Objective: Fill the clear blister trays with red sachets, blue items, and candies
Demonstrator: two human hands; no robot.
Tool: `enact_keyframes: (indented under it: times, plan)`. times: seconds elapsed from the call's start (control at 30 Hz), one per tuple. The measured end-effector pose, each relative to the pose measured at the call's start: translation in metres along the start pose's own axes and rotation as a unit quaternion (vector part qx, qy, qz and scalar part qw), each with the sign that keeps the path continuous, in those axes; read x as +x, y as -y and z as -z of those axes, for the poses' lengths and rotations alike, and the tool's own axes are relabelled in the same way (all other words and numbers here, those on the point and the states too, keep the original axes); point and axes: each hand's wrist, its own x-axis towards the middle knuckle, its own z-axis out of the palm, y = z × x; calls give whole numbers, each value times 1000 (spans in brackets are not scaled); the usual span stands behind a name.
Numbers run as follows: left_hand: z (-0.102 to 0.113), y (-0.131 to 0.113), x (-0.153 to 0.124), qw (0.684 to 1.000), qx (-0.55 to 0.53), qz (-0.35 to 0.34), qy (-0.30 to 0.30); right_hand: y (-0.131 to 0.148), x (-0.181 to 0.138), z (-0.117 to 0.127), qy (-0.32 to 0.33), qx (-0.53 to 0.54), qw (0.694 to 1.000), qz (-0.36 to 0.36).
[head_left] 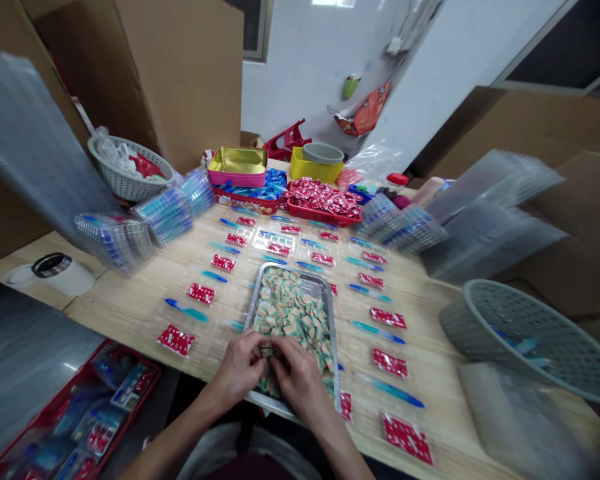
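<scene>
My left hand and my right hand meet over the near half of a metal tray. Between their fingertips they pinch a few small green-and-tan square pieces; how many sit in each hand is hard to make out. A heap of the same squares fills the tray. On both sides of it, transparent plastic trays lie in rows, each with a blue tool, perhaps a small brush or knife, and a red patterned packet. The tray partly covers some of them.
At the back stand a red bin of red packets, a box of blue packets and a pink tin. A grey basket is at right, a white cup at left. Below left sits a red crate.
</scene>
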Motion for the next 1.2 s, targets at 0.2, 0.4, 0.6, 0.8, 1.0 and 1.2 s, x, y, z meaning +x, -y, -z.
enact_keyframes:
  times: [0.2,0.4,0.6,0.8,1.0,1.2]
  plan:
    - [1,-4,0,1000,12,-5,-11,2,1,-1,8,2,1000,-1]
    - [1,-4,-1,998,61,-18,-11,12,2,3,11,14,1000,-26]
    - [-2,0,-1,999,46,-19,-5,9,6,-1,-1,12,999,-36]
    - [-2,3,0,1000,23,-4,-10,4,2,-1,6,29,999,-36]
    - [2,-2,-2,1000,16,-15,-16,-7,9,16,-55,-9,998,-6]
    - [0,-2,-2,999,21,-28,-10,-10,30,17,11,-156,988,-1]
